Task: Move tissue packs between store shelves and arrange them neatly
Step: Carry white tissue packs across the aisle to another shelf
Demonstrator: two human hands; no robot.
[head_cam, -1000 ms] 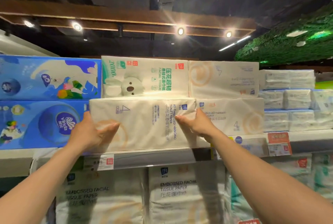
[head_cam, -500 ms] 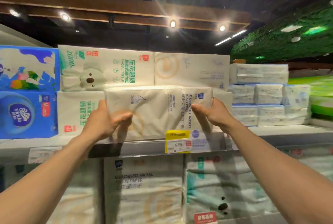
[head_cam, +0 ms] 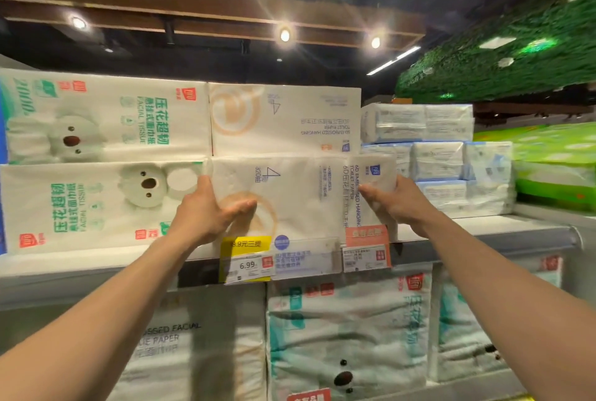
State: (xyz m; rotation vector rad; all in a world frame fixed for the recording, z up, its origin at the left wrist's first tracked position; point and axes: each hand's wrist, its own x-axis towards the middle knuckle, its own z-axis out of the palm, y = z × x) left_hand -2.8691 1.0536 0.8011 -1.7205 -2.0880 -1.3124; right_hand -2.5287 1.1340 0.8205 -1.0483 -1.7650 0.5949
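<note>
We shelve the tissue pack (head_cam: 300, 194).
Likely soft, light, slick: our left hand (head_cam: 206, 211) and right hand (head_cam: 398, 203) clasp its ends.

dim ceiling | flaring spotlights (head_cam: 284, 35) | soft motion blur | edges warped

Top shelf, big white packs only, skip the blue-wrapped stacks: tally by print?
Koala print: 2, upper koala pack, lower koala pack
Orange swirl: 2, upper swirl pack, held swirl pack gripped by left hand and right hand
Total: 4 in view
</note>
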